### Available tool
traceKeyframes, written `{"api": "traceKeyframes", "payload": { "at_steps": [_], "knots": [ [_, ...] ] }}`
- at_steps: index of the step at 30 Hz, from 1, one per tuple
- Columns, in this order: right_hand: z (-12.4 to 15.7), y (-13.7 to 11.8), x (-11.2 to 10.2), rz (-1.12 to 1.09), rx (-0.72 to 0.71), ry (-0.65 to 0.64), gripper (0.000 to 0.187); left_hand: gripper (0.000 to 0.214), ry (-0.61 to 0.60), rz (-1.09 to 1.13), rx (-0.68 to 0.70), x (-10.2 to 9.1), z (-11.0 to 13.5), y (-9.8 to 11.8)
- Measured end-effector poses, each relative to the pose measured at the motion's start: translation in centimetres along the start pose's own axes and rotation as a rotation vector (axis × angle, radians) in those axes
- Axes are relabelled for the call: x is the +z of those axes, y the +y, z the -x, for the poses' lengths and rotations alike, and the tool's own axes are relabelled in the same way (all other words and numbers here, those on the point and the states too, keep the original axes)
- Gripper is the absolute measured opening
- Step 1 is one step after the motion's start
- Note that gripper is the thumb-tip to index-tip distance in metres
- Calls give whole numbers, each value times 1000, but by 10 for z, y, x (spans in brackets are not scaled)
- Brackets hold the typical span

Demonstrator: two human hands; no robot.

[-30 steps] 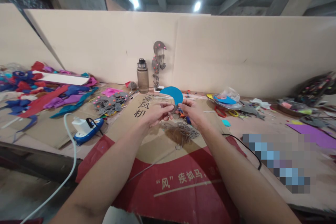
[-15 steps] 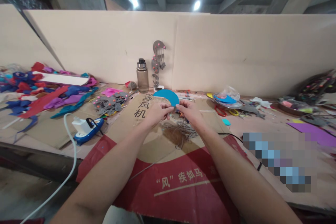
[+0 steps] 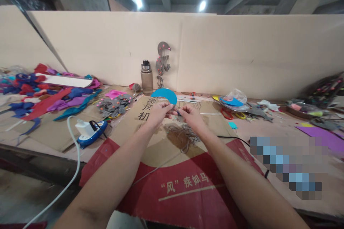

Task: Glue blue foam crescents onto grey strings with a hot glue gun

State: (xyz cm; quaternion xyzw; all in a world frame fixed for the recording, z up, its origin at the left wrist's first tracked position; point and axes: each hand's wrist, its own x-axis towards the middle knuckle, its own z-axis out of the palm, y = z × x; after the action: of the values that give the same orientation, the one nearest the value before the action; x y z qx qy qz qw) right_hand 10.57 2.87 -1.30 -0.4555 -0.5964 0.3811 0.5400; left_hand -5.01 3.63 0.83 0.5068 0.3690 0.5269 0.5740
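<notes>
- Out by the left edge of the counter point(image 3: 276, 128), bright scraps point(image 3: 59, 98) lie heaped, and the power strip point(image 3: 92, 136) sits near the front edge; keeping the elbow off that cord looks wise.
- Then the grey cut-outs point(image 3: 114, 105), bunched left of the cardboard point(image 3: 150, 146).
- Now the left hand point(image 3: 161, 112), thumb and fingers pinching a blue crescent point(image 3: 165, 93) near its lower tip. The crescent is up over the cardboard's far part, curve toward the counter's back edge; a light, flat pinch should spare that thin tip a crease.
- Grey string point(image 3: 185, 134) tangles below on the cardboard; best keep the wrists clear of its loops.
- Here's the right hand point(image 3: 191, 116), fingertips drawn together just beside the tip; whether they grip anything, I can't tell. Small finger movements, left side steady: that's the sound way.
- Further right, a loaded dish point(image 3: 233, 108) stands toward the back edge.
</notes>
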Motion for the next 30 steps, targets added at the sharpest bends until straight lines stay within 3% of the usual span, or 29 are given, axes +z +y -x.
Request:
{"api": "traceKeyframes", "payload": {
  "at_steps": [6,9,12,19,30],
  "knots": [
    [5,5,8,-5,98,-62,31,15,-39,163,-4,-4,-2,2],
    [0,6,1,33,51,53,27,14,13,163,20,-5,-2,4],
    [-5,4,-8,-82,105,155,29,16,109,145,53,-6,-2,6],
    [-2,-10,-10,-415,189,-30,41,13,163,132,72,-9,-5,6],
    [0,-14,-9,-424,207,-51,34,13,138,98,68,-7,-2,6]
  ]
}}
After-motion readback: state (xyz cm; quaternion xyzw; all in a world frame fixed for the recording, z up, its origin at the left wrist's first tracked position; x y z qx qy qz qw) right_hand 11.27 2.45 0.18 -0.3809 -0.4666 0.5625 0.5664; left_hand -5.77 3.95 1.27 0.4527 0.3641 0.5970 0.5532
